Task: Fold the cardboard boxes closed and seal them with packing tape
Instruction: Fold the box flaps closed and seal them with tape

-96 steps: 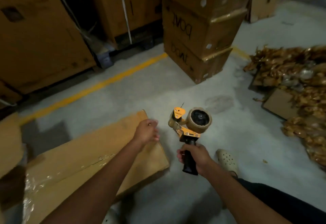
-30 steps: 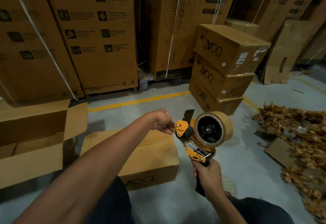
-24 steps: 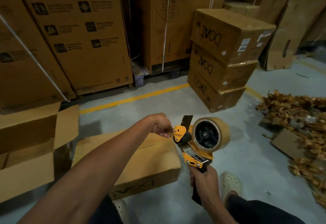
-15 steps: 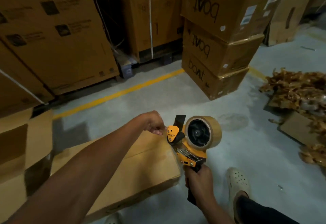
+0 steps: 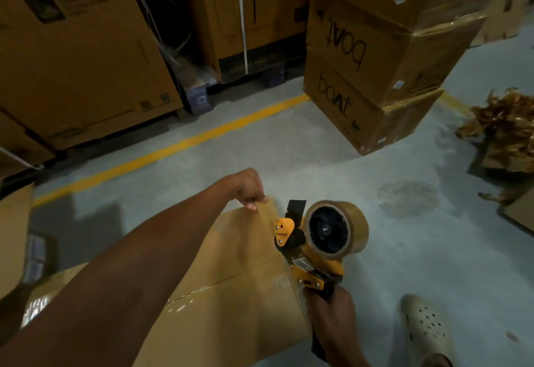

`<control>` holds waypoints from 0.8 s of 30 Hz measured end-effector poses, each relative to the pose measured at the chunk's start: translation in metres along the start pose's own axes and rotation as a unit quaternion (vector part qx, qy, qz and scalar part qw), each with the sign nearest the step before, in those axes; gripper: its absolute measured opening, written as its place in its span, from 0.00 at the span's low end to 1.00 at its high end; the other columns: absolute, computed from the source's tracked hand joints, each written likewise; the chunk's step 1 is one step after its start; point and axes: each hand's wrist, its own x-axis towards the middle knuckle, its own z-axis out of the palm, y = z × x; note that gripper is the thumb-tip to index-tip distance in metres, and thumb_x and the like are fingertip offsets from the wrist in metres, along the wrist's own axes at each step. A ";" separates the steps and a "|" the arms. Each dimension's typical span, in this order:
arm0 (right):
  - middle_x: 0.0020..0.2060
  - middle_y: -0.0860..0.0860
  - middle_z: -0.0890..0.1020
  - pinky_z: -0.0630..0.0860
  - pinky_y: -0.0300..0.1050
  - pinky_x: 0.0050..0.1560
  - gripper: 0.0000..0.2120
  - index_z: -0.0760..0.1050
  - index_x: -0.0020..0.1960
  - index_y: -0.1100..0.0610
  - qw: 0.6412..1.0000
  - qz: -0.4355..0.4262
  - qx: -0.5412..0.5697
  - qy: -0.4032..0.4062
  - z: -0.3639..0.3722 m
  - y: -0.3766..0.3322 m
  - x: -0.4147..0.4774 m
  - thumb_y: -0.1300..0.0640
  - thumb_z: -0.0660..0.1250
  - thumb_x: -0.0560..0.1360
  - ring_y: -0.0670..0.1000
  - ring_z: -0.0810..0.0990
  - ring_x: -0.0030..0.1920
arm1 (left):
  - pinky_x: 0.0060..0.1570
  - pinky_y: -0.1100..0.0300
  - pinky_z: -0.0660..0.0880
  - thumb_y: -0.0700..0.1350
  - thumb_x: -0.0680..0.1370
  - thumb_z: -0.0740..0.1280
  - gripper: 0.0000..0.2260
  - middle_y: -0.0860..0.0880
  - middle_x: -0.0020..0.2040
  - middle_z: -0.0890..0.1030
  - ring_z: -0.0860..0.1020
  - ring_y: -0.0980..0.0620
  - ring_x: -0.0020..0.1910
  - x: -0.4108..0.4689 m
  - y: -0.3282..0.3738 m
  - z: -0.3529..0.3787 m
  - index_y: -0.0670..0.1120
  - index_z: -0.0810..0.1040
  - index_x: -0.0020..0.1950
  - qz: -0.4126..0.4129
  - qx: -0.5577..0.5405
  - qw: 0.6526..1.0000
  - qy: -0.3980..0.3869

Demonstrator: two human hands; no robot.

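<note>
Grey concrete floor (image 5: pixel 390 251), yellow line (image 5: pixel 173 147) — L hand (image 5: pixel 249 190) pinches tape end (image 5: pixel 268 207), R hand (image 5: pixel 332 313) grips dispenser (image 5: pixel 313 269).

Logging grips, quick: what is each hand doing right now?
Left hand: closed, pinching the tape end.
Right hand: closed, gripping the dispenser by its handle.

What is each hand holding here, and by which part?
Right hand grips the tape dispenser by its black handle. Left hand seems to pinch the free end of the tape strip stretched from it.
</note>
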 end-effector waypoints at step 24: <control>0.30 0.48 0.79 0.66 0.40 0.32 0.11 0.78 0.38 0.55 0.996 -0.004 -0.092 -0.017 0.019 0.000 0.038 0.49 0.69 0.75 0.47 0.77 0.33 | 0.38 0.57 0.79 0.45 0.76 0.73 0.12 0.41 0.35 0.81 0.78 0.49 0.31 0.058 -0.019 0.010 0.35 0.81 0.43 0.011 0.117 0.993 0.033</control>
